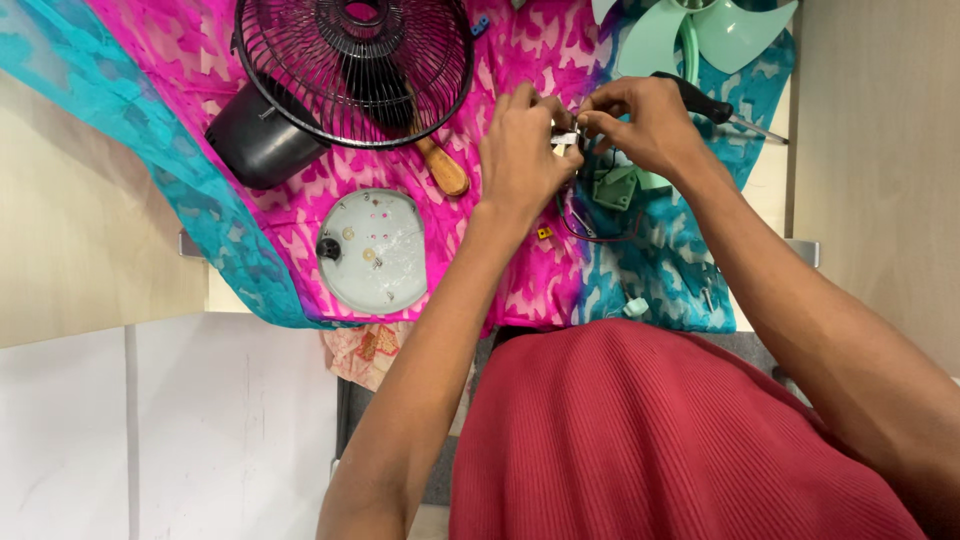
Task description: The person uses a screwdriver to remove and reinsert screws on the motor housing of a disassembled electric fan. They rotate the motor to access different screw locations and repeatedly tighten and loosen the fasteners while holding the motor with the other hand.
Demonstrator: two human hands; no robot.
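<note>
Between left hand (520, 150) and right hand (640, 125), small white part (565, 139), pinched.

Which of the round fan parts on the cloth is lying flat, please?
The pale round plate, below the black wire fan guard, lies flat on the pink cloth; the guard is tilted against its dark motor housing.

packages: none in view; labels, signs, screens: none
</note>
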